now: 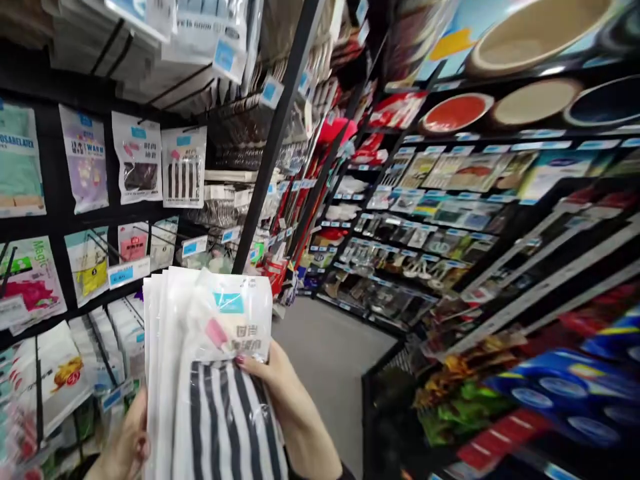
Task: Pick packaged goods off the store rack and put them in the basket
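Observation:
A stack of white-topped plastic packs (235, 407) is held upright in front of me. The front pack shows folded black-and-white striped fabric through its clear window, below a blue label. My right hand (283, 387) grips the stack from its right side, thumb lying across the front pack. Blurred at the lower left, my left hand (125, 440) is closed against the stack's left edge; some of its fingers are hidden. A similar striped pack (183, 167) hangs on the rack behind, beside a pack with dark fabric (137, 160).
Hanging glove packs (85, 160) and metal hooks fill the rack on my left. A slanting black post (277, 133) stands just beyond the stack. The grey aisle floor (330, 353) runs ahead to shelves of small goods (420, 227). Blue packages (570, 387) are close on the right.

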